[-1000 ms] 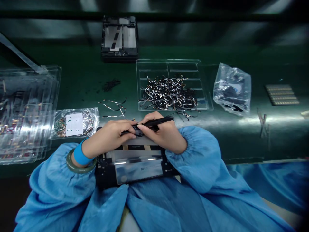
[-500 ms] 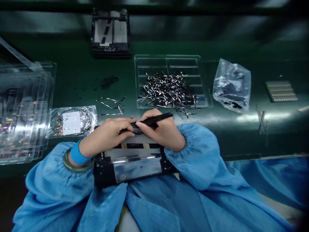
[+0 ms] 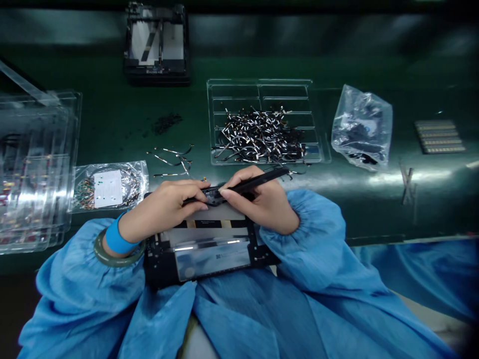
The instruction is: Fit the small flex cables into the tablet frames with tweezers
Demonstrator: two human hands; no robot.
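A flat black electronic device [image 3: 160, 264], with its silvery inner side showing, lies against my blue gown. My left hand [image 3: 170, 199] is closed at its far edge, thumb and fingers pinching a narrow black part [image 3: 189, 201]. In my right hand [image 3: 258, 199] is a slim black pen-like tool [image 3: 258, 182], slanting up to the right. Its working tip is hidden by my fingertips, close beside a small dark component [image 3: 214, 195] between the two hands. Whether the tip touches that component I cannot tell.
Beyond my hands a clear tray [image 3: 258, 89] holds a heap of short cables; several loose cables [image 3: 172, 162] lie left of it. Around are bagged parts [image 3: 108, 187], another plastic bag [image 3: 361, 127], stacked clear trays [image 3: 37, 174] and a stack of device panels [image 3: 157, 47].
My right hand has shifted slightly right, away from the left, with the black tool. More of the small component shows between them. The left hand keeps its pinch; the view has shifted a little.
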